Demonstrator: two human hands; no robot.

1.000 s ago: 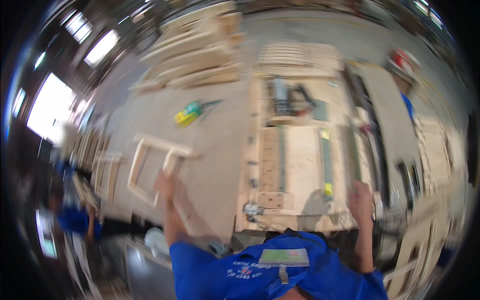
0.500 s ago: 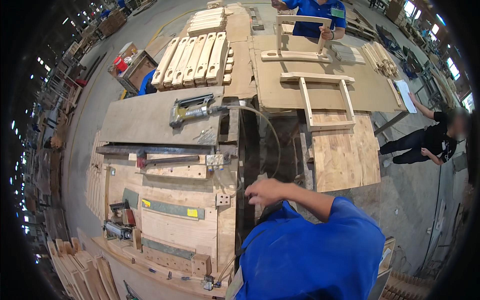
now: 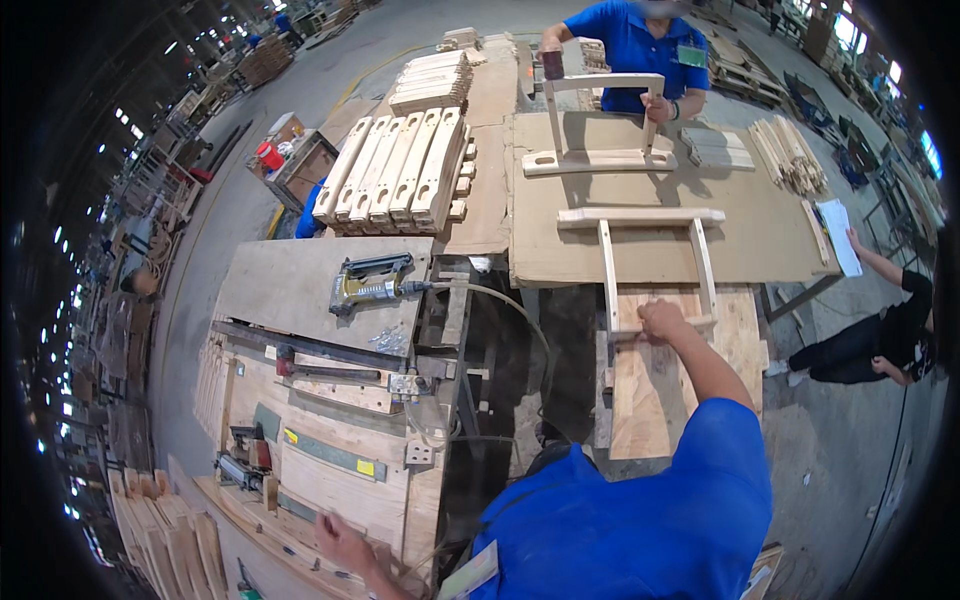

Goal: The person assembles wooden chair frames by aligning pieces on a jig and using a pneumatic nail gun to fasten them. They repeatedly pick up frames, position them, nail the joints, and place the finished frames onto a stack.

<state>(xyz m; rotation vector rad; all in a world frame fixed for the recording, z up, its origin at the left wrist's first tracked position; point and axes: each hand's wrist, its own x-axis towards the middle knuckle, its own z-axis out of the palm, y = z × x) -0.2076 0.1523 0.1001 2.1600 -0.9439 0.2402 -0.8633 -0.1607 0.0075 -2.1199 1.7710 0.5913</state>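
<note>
A light wooden frame (image 3: pixel 640 218), two side pieces joined by two rails, lies across the cardboard-covered table and a bare wooden board (image 3: pixel 640 420). My right hand (image 3: pixel 662 320) is on its near rail, fingers curled around the wood. My left hand (image 3: pixel 345 545), smeared by motion, hovers over the near end of a wooden jig (image 3: pixel 340 465) with green strips; its fingers are unclear. Closest to that hand are the jig's lower green strip and a nail gun (image 3: pixel 240 465). Farther up, a hammer (image 3: pixel 330 370) rests on a wooden block.
Another nail gun (image 3: pixel 370 287) with a hose lies on a grey board near loose fasteners (image 3: pixel 388 342). Wooden parts (image 3: pixel 390 175) are stacked beyond. A co-worker (image 3: pixel 645 45) holds a second frame (image 3: pixel 600 162) and a mallet. At right, another person (image 3: pixel 870 330) holds paper.
My right hand has swung from beside my body out to the frame's near rail. My left hand has come into view over the jig. The view has shifted, and the co-worker's mallet now shows.
</note>
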